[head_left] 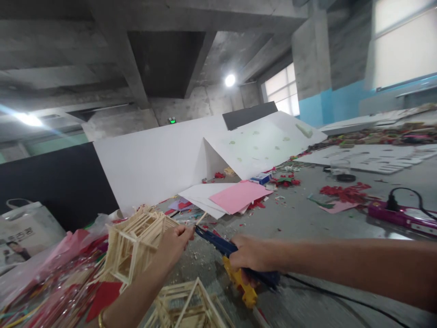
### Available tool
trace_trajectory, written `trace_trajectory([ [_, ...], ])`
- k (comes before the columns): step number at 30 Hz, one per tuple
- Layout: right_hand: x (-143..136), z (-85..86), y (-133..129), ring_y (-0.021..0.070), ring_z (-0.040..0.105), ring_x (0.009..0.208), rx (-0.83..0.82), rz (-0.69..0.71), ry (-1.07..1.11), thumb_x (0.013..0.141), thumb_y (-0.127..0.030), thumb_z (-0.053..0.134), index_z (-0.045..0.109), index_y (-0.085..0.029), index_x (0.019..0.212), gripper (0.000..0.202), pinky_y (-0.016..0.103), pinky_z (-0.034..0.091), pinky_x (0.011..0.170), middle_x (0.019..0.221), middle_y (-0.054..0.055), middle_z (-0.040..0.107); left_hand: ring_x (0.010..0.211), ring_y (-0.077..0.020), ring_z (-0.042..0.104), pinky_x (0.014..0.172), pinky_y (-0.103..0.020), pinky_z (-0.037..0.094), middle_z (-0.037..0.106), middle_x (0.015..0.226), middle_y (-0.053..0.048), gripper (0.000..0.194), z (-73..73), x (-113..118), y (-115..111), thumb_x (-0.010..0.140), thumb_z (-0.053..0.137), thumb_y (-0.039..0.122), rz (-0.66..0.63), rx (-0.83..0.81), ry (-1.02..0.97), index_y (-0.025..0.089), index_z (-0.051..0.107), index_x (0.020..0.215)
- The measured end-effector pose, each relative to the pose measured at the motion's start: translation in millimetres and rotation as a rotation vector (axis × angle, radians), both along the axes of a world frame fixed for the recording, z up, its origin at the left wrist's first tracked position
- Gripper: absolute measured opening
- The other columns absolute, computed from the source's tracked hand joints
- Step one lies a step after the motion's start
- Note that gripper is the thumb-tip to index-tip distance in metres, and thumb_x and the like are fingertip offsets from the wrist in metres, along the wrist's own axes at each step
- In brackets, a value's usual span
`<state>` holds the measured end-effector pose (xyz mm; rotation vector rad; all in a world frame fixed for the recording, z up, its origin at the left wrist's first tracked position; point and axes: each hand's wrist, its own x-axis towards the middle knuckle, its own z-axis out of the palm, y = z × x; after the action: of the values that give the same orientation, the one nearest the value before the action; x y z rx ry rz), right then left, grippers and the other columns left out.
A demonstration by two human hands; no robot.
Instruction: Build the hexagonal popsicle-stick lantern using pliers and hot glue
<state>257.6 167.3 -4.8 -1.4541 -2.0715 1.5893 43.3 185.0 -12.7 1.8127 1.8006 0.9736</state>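
Note:
In the head view my right hand (251,255) grips a blue hot glue gun (220,243) with a yellow lower part and a black cord (327,291) trailing right. The gun's tip points left, close to my left fingertips. My left hand (179,237) pinches a thin wooden stick (201,218) that slants up beside the nozzle. Behind my left hand stands a frame built of pale wooden sticks (136,241), partly hidden by the forearm. Another stick frame (187,305) sits below the hands at the bottom edge, a little blurred.
Pink paper (235,196) and white sheets (205,196) lie ahead, with a blue box (261,177). Red scraps (344,191) and a purple power strip (403,218) are at the right. White boards (160,159) stand behind. Plastic-wrapped materials (58,278) and a bag (29,232) crowd the left.

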Motion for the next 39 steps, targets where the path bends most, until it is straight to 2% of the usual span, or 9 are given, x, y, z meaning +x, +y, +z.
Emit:
trace_trajectory([
  [10,-3,-2.4,2,0.0075,0.045,0.033,0.017,0.027,0.038,0.063,-0.013,0.045,0.042,-0.016,0.056,0.008,0.016,0.037,0.035,0.039,-0.004,0.048,0.046,-0.0125,0.041,0.049,-0.023,0.028,0.045,0.043,0.004,0.043,-2.0,-3,-1,0.073,0.041,0.056,0.002,0.008,0.034,0.017,0.058,0.063],
  [19,-11,10.5,-5,0.006,0.043,0.033,0.033,0.032,0.021,0.069,-0.01,0.041,0.043,-0.015,0.052,0.018,0.014,0.036,0.035,0.038,-0.003,0.046,0.05,-0.014,0.046,0.051,-0.023,0.029,0.048,0.047,0.003,0.036,-4.1,-2,-4,0.074,0.04,0.047,0.042,0.054,0.095,0.018,0.059,0.064],
  [24,-15,6.3,2,0.0076,0.044,0.034,0.072,0.037,-0.01,0.067,-0.011,0.042,0.044,-0.015,0.053,0.014,0.017,0.037,0.036,0.038,-0.004,0.045,0.05,-0.0136,0.047,0.051,-0.023,0.029,0.05,0.049,0.002,0.031,-12.0,-9,5,0.074,0.041,0.04,0.066,0.058,0.134,0.017,0.057,0.06],
  [27,-19,1.9,9,0.0072,0.044,0.033,0.087,0.049,-0.028,0.066,-0.01,0.042,0.047,-0.014,0.055,0.013,0.017,0.039,0.038,0.038,-0.004,0.045,0.05,-0.0132,0.048,0.052,-0.023,0.03,0.053,0.051,0.001,0.031,-13.5,-11,9,0.076,0.04,0.038,0.071,0.027,0.144,0.017,0.06,0.065],
  [34,-30,-7.8,25,0.007,0.045,0.034,0.023,0.057,-0.033,0.064,-0.011,0.044,0.047,-0.013,0.052,0.013,0.019,0.044,0.041,0.038,-0.004,0.046,0.056,-0.0123,0.051,0.052,-0.022,0.025,0.057,0.055,0.0,0.028,-6.5,-11,7,0.079,0.042,0.03,0.11,0.055,0.368,0.017,0.054,0.058],
  [39,-38,-2.6,24,0.0077,0.046,0.033,-0.017,0.036,-0.008,0.066,-0.008,0.042,0.047,-0.013,0.052,0.015,0.018,0.043,0.04,0.037,-0.003,0.046,0.055,-0.0111,0.048,0.052,-0.023,0.022,0.055,0.055,0.001,0.029,-8.8,-15,9,0.081,0.044,0.03,0.134,0.133,0.478,0.016,0.055,0.058],
])
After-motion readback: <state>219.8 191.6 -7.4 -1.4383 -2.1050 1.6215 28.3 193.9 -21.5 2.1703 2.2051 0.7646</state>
